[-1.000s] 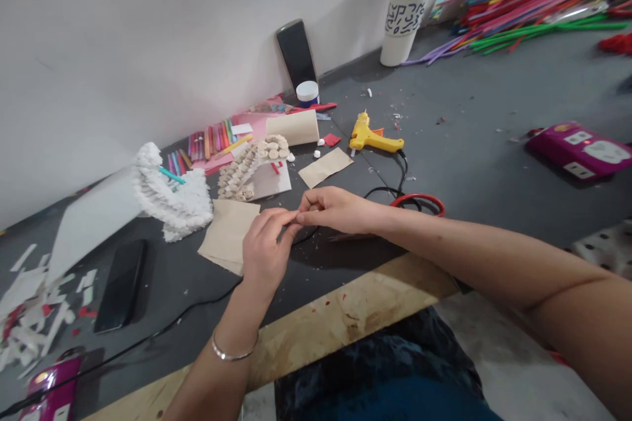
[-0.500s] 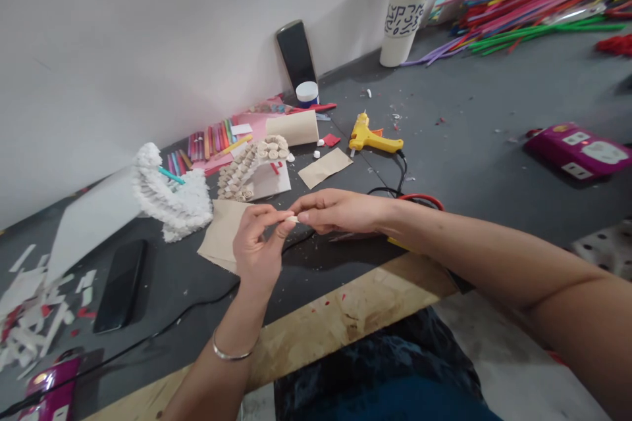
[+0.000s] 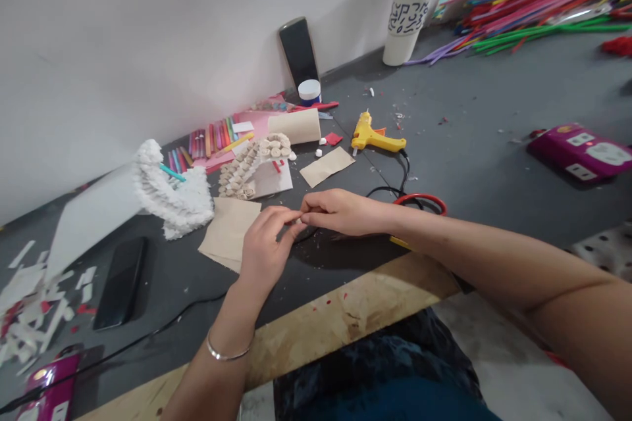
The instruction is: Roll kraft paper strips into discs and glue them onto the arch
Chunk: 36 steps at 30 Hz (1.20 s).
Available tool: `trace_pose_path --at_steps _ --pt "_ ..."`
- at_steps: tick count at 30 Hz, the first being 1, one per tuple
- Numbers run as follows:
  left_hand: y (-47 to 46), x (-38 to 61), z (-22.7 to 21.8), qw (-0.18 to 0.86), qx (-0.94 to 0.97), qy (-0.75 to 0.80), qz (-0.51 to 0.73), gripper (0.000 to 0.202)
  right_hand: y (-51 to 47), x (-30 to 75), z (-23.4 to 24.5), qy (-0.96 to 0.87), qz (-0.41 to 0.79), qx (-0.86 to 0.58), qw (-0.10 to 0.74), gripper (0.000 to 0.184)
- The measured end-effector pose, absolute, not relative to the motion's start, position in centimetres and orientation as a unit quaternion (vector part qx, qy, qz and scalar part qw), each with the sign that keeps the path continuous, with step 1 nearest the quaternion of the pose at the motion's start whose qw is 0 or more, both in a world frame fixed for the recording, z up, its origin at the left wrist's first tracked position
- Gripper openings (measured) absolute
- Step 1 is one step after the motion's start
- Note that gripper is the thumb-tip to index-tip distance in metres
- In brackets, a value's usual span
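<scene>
A pale wall (image 3: 148, 26) rises behind a dark grey table (image 3: 484, 138) with a stained wooden edge (image 3: 336, 319).

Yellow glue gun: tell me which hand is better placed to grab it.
Probably the right hand: it is nearer the yellow glue gun, while the left hand sits farther off. Both meet at the fingertips, though.

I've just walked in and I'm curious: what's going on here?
A person's left hand and right hand meet, pinching a small pale piece nearly hidden between them. Beige sheets lie beside the left hand; beyond sits a roll-covered beige craft piece. A yellow glue gun rests on the dark table, unheld.
</scene>
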<state>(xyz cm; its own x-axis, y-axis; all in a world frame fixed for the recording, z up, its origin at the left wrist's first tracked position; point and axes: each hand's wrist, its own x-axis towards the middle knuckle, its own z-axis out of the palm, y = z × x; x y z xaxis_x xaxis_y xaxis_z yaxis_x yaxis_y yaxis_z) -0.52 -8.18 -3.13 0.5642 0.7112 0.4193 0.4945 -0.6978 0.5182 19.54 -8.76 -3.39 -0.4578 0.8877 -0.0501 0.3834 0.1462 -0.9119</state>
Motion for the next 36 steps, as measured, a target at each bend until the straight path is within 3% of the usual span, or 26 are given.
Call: trace_pose_path --at_steps 4,12,17,20,25,29,36 --pt "-8.3 -0.5 -3.3 0.147 0.864 0.352 0.329 0.009 -8.5 19.7 -4.0 -0.704 0.504 -0.421 0.271 0.024" --pt "-9.3 0.8 -3.7 0.191 0.782 0.390 0.447 0.006 -8.3 19.4 -4.1 -0.541 0.729 -0.263 0.328 0.027" --pt "-9.0 1.3 -4.7 0.282 0.713 0.402 0.500 0.006 -8.6 18.8 -3.7 -0.513 0.721 -0.263 0.385 0.025" --pt "-8.4 0.9 -4.8 0.314 0.734 0.398 0.451 0.009 -8.6 19.0 -3.5 -0.541 0.676 -0.330 0.377 0.022" --pt "-8.3 0.2 -3.9 0.204 0.841 0.375 0.331 0.011 -8.5 19.5 -3.7 -0.614 0.574 -0.450 0.302 0.019" --pt "-8.6 0.0 -3.5 0.146 0.861 0.363 0.324 0.008 -8.4 19.5 -4.3 -0.592 0.634 -0.398 0.300 0.021" --pt "-9.0 0.5 -3.8 0.196 0.780 0.390 0.448 0.005 -8.3 19.6 -4.2 -0.504 0.770 -0.230 0.318 0.027"
